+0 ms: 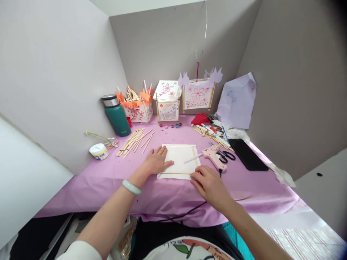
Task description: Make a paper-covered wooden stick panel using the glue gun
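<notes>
A white paper sheet (180, 157) edged with thin wooden sticks lies on the purple tablecloth (108, 187). My left hand (156, 161) rests flat on the sheet's left side, fingers stretched out, a pale green bangle on its wrist. My right hand (209, 185) presses its curled fingertips on the stick (176, 173) along the sheet's near edge, at the right corner. One loose stick (193, 158) lies slanted across the sheet's right side.
A pink glue gun (214, 156) and scissors (227, 155) lie right of the sheet, a black phone (247, 153) beyond. Loose sticks (134, 141), a tape roll (99, 151) and a green flask (117, 115) sit left. Paper lanterns (197, 93) stand at the back.
</notes>
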Demonstrator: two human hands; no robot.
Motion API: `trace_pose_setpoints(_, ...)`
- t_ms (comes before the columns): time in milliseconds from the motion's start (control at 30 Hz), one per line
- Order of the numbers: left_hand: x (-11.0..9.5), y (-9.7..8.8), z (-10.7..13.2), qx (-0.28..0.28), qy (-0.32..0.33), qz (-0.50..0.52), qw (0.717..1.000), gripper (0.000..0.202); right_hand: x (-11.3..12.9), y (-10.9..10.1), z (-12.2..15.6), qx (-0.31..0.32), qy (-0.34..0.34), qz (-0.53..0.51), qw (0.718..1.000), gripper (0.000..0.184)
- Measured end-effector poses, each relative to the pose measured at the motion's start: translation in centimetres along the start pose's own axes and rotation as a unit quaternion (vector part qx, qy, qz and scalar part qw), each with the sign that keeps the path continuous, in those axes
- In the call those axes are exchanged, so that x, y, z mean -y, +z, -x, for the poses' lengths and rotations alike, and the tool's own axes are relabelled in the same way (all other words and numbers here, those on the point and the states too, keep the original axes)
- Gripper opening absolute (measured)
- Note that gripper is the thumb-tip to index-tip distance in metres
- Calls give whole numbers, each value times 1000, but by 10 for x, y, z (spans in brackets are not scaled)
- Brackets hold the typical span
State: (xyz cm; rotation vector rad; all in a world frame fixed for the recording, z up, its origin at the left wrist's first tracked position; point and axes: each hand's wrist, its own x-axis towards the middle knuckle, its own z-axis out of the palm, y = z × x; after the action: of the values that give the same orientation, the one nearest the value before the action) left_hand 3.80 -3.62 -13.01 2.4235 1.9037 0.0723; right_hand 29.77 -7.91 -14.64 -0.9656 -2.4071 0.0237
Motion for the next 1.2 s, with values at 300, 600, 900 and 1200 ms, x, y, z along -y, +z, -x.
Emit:
trace_pose_setpoints(300, 14, 5, 53, -333, 1, 212, 919, 20, -3, 11, 4, -46, -1, -15, 999, 17)
trace_pose_setpoints(600, 4, 27, 80, -284, 65, 181, 939, 11, -4, 10, 4, -60, -3, -32, 998, 17)
trace_pose_setpoints(900, 5, 14, 73, -223, 48, 152, 962, 11, -61, -11, -11, -61, 247, 216, 943, 39)
trace_pose_setpoints(1200, 5, 19, 70, -234, 36, 172, 956, 11, -58, -7, -19, -13, 302, 177, 937, 37)
